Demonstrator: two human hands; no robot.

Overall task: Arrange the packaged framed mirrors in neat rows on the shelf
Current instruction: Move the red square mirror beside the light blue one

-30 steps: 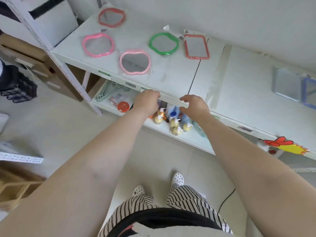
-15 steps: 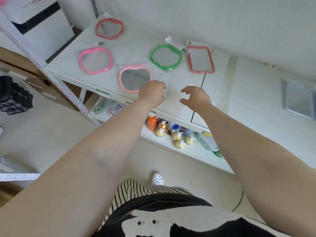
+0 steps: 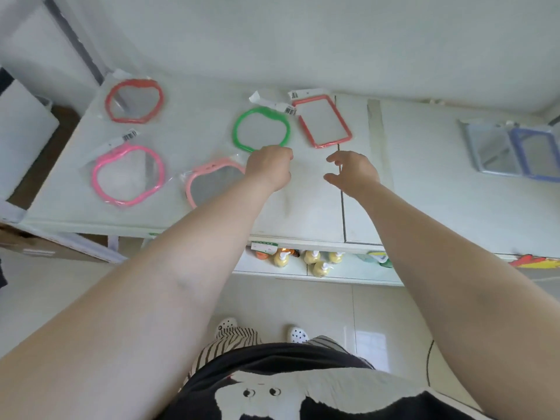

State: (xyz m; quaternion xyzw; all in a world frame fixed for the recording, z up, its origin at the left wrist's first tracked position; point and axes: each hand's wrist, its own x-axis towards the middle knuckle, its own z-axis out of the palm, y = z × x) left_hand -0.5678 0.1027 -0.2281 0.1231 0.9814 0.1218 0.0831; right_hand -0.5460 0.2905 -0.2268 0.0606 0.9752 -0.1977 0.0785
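Several packaged framed mirrors lie on the white shelf top [image 3: 303, 207]: a red apple-shaped one [image 3: 134, 100] at the back left, a bright pink one [image 3: 128, 174] in front of it, a pale pink one [image 3: 212, 181], a green one [image 3: 260, 130] and a red rectangular one [image 3: 325, 121]. My left hand [image 3: 268, 168] hovers over the green mirror's near edge, fingers curled, holding nothing. My right hand [image 3: 351, 171] hovers just below the red rectangular mirror, fingers loosely spread and empty.
Two pale blue rectangular mirrors [image 3: 515, 153] lie at the far right of the shelf. A lower shelf holds pump bottles [image 3: 315, 262]. A wall runs close behind the shelf. Cardboard boxes [image 3: 36, 244] stand at the left.
Both hands have left the shelf's front edge and moved forward over the shelf top toward the green and red rectangular mirrors. The mirrors have not moved.
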